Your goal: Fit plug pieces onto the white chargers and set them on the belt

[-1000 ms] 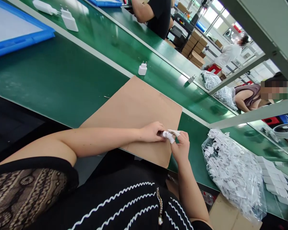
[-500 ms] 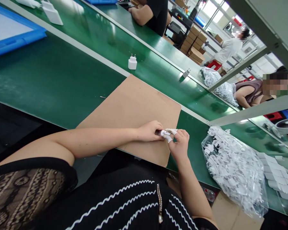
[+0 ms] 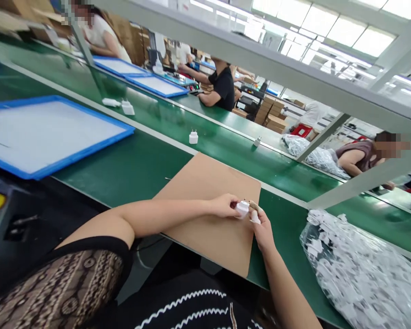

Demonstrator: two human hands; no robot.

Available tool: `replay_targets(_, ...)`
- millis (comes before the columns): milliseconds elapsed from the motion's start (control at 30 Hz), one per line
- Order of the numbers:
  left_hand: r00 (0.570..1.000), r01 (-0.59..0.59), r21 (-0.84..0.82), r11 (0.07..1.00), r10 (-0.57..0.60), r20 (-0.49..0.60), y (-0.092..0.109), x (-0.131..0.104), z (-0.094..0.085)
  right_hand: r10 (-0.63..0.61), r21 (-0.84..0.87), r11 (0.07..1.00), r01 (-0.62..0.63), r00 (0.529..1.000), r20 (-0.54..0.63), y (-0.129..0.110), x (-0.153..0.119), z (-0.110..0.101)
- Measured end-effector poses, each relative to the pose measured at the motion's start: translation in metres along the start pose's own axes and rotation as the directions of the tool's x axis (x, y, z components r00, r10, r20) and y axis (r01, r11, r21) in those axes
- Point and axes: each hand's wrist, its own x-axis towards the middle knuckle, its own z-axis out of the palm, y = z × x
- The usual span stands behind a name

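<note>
The left hand [image 3: 224,205] has its fingers closed around one side of a small white plastic charger with two metal prongs [image 3: 242,209]. The charger is above the right part of a flat brown sheet [image 3: 219,183], near its edge. Held by the body, its prongs point up and away from the person and are left exposed, probably to keep that end in view and reachable. The right hand [image 3: 264,230], with white covers [image 3: 255,217] on its fingertips, is bent in close on the prong side; whether its fingers grasp anything cannot be told. The covers perhaps protect the skin or the glossy plastic.

The brown sheet lies on the green tabletop [image 3: 123,169] directly before the person, likely as a pad against scratches. A clear plastic bag full of white pieces [image 3: 363,265] sits to the right, seemingly within easy reach of that arm. To the left lies a blue-rimmed tray with a white surface [image 3: 82,154]. Beyond the pale rail, another white charger [image 3: 193,137] stands prongs up on a green strip [image 3: 157,123], apart from its neighbours.
</note>
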Motion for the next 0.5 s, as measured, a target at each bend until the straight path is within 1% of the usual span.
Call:
replay_targets(67,0.987,0.051,0.069,0.996,-0.039,-0.158,0.001,0.03,-0.02,0.023,0.08,0.997,-0.015,0.995,-0.1,0.009,0.007,-0.001)
replay_targets(133,0.954,0.094,0.139,0.986,-0.049,-0.297,0.005,0.064,-0.045,0.026,0.089,0.996,-0.011,0.986,-0.167,0.018,0.011,-0.003)
replay_targets(200,0.904,0.152,0.194,0.969,-0.057,-0.424,0.011,0.096,-0.071,0.013,0.055,0.998,-0.004,0.986,-0.166,0.025,0.015,-0.005)
replay_targets(267,0.841,0.216,0.235,0.948,-0.059,-0.537,0.015,0.123,-0.093,0.006,-0.001,1.0,-0.006,0.988,-0.153,0.031,0.017,-0.009)
replay_targets(333,0.782,0.274,0.261,0.925,-0.056,-0.621,0.015,0.146,-0.107,0.025,-0.026,0.999,-0.03,0.988,-0.149,0.037,0.019,-0.012)
replay_targets(400,0.734,0.334,0.27,0.903,-0.069,-0.676,0.011,0.162,-0.115,0.055,-0.023,0.998,-0.059,0.987,-0.151,0.04,0.021,-0.014)
replay_targets(433,0.718,0.362,0.269,0.893,-0.083,-0.691,0.007,0.168,-0.117,0.062,-0.019,0.998,-0.066,0.986,-0.152,0.041,0.021,-0.015)
replay_targets(500,0.703,0.41,0.26,0.874,-0.122,-0.7,0.0,0.175,-0.121,0.065,-0.03,0.997,-0.07,0.986,-0.155,0.041,0.021,-0.015)
